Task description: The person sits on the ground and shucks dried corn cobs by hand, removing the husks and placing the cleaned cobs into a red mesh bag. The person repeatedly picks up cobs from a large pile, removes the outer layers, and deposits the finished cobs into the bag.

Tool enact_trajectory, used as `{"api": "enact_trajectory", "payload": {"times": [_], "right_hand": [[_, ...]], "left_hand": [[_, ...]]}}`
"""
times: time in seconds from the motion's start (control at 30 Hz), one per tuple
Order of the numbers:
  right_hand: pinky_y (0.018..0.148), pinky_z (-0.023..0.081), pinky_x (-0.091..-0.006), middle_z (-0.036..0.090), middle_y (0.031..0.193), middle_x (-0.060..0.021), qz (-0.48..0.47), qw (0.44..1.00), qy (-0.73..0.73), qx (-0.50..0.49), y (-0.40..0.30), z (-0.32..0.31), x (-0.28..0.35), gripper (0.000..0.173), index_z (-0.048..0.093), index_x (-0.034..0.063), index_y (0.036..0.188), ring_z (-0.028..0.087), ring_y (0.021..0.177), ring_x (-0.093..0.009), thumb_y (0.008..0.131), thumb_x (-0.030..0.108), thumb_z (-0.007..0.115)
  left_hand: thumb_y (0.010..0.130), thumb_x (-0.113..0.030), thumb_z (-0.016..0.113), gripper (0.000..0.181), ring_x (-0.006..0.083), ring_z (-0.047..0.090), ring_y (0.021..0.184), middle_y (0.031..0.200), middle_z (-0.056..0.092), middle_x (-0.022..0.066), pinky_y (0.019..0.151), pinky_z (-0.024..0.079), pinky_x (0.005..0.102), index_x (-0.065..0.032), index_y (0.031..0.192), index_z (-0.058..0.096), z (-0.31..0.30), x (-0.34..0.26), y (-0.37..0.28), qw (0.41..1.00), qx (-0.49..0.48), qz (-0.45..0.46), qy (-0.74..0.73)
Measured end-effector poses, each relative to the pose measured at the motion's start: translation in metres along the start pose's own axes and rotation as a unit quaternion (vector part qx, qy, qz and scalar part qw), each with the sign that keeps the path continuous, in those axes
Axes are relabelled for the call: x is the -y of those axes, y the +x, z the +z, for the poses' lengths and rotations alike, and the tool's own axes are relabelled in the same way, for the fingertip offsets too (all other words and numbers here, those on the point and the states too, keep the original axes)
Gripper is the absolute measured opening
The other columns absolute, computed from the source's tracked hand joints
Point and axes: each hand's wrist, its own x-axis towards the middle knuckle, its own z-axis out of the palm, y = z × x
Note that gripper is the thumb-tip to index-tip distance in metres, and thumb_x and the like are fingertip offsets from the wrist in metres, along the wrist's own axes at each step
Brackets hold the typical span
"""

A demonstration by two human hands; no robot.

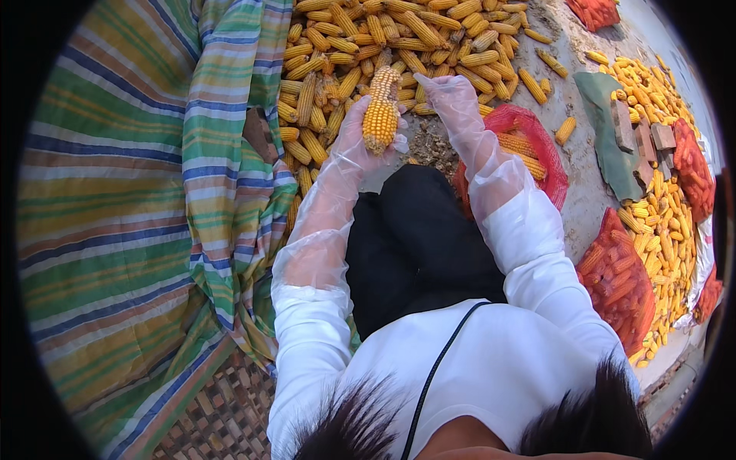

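Note:
My left hand (356,129), in a clear plastic glove, holds an ear of corn (380,112) upright, with its yellow kernels facing me. Some kernels are gone or pale near the ear's upper right side. To the right of it, my right hand (454,95) wears the same kind of glove. Its fingers are curled together, and I see nothing in them. Beyond both hands lies a large heap of husked corn ears (397,29). A red mesh bag (555,155) with several ears inside stands open beneath my right forearm.
A striped woven tarp (115,190) covers the left side, with a brick (260,135) on its fold. At right are a filled red mesh sack (618,282), another corn heap (667,230), a green sheet (606,138) and stacked bricks (644,141). Loose ears (532,86) lie on the concrete.

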Motion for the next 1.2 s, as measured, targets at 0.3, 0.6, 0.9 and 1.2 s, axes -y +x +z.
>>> {"api": "enact_trajectory", "payload": {"times": [0.3,0.6,0.9,1.2], "right_hand": [[0.078,0.054,-0.0357,0.073,0.094,-0.0174,-0.068,0.975,-0.177,0.12,-0.06,-0.017,0.023,0.05,0.076,-0.0035,0.102,0.069,0.084,-0.024,0.093,0.046,0.073],[0.079,0.055,-0.0484,0.072,0.091,-0.0208,-0.29,0.843,-0.436,0.125,-0.045,-0.012,0.014,0.045,0.072,-0.0014,0.101,0.069,0.089,-0.041,0.097,0.043,0.066],[0.062,0.048,-0.0335,0.06,0.065,-0.0042,-0.027,0.97,-0.052,0.235,-0.037,-0.008,0.005,0.055,0.067,0.0035,0.077,0.06,0.061,-0.02,0.101,0.053,0.062],[0.058,0.047,-0.0293,0.062,0.071,-0.0049,0.18,0.963,0.148,0.136,-0.012,0.01,-0.03,0.048,0.072,0.0029,0.097,0.055,0.059,-0.013,0.103,0.049,0.061]], "left_hand": [[0.103,-0.037,0.064,0.048,0.0392,0.067,0.112,0.12,0.064,0.0226,0.096,0.061,0.0538,0.0011,0.128,0.051,0.01,0.012,0.023,0.965,-0.127,0.203,-0.112],[0.105,-0.035,0.062,0.044,0.0326,0.065,0.111,0.121,0.064,0.0166,0.097,0.057,0.0509,-0.0011,0.131,0.051,0.027,0.022,0.036,0.959,-0.178,0.2,-0.093],[0.106,-0.036,0.058,0.042,0.0331,0.066,0.109,0.12,0.064,0.0172,0.098,0.057,0.0508,-0.0012,0.129,0.051,0.022,0.02,0.04,0.96,-0.184,0.181,-0.112],[0.101,-0.019,0.066,0.035,0.0344,0.065,0.111,0.121,0.065,0.0168,0.101,0.055,0.0535,-0.0004,0.128,0.053,0.003,0.008,0.049,0.951,-0.16,0.253,-0.08]]}}
